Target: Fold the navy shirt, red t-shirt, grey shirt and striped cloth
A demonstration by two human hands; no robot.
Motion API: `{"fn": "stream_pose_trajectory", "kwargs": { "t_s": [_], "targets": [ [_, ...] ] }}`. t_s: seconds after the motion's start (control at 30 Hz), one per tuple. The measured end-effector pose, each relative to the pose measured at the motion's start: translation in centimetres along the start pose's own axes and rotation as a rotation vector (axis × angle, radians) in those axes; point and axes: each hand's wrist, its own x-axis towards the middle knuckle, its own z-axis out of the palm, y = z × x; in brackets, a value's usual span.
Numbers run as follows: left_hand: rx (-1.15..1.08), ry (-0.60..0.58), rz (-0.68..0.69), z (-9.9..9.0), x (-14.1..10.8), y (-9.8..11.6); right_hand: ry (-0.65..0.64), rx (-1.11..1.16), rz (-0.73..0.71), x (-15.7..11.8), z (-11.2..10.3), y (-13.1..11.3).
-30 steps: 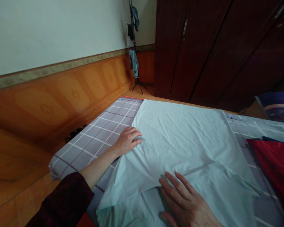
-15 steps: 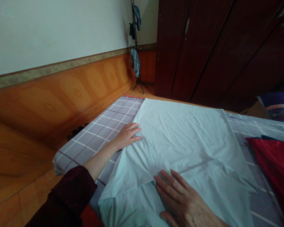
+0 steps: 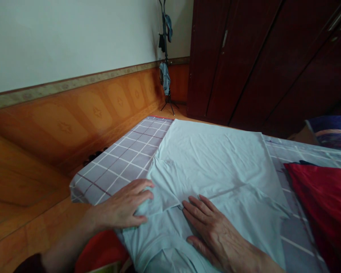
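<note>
Left hand (image 3: 122, 204) has drawn back a little. Across the checked bedspread (image 3: 130, 144) lies the pale shirt (image 3: 213, 155), apparently being smoothed; its wrinkled middle calls for light, flat pressure. Right hand (image 3: 216, 227) rests open on it; whether the left pinches fabric, I can't tell.

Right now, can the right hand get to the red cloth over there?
Probably yes. The right hand lies open on the pale shirt, and only flat shirt and a bit of checked cover seem to be between it and the red cloth. Nothing tall blocks the way.
</note>
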Motion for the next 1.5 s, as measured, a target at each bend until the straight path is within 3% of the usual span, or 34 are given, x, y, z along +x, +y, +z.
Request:
{"fn": "stream_pose_trajectory", "kwargs": {
  "t_s": [0.17,0.33,0.47,0.57,0.63,0.73,0.8,0.93,1.03,1.17,1.37,1.43,1.5],
  "targets": [
    [0.096,-0.012,-0.118,1.8,-3.2,-0.7,0.005,0.020,0.022,0.1,0.1,-0.4],
    [0.126,-0.007,-0.076,0.5,-2.7,-1.0,0.046,0.012,0.031,0.0,-1.0,-0.4],
    [0.083,0.072,0.052,-0.9,0.5,-0.9,0.205,-0.049,0.133,-0.5,-3.1,0.7],
    [0.077,0.089,0.081,-0.7,4.5,-1.9,0.286,-0.115,0.221,-1.3,-3.4,1.7],
    [0.107,0.060,0.026,0.1,7.2,-2.5,0.256,-0.147,0.290,-2.1,-2.7,2.0],
    [0.170,-0.072,-0.034,1.2,10.4,-2.1,0.159,-0.162,0.375,-3.1,-1.2,1.9],
    [0.180,-0.105,0.026,1.7,11.7,-0.9,0.108,-0.158,0.393,-3.5,-0.8,1.6],
    [0.131,-0.035,0.249,2.3,13.8,2.2,0.112,-0.175,0.435,-3.3,-2.0,1.7],
    [0.059,-0.019,0.332,3.5,15.3,3.4,0.161,-0.208,0.479,-2.7,-3.0,3.3],
    [-0.025,-0.011,0.337,5.3,16.5,3.0,0.112,-0.240,0.546,-2.2,-3.5,8.0],
    [-0.096,-0.036,0.357,5.5,16.4,2.4,0.157,-0.371,0.836,0.2,-4.4,14.6],
    [-0.131,-0.031,0.354,5.3,16.3,2.4,0.176,-0.368,0.800,2.3,-4.4,15.2],
    [-0.175,-0.007,0.351,5.2,16.2,2.4,0.156,-0.338,0.673,5.0,-4.1,15.4]
  ]
}}
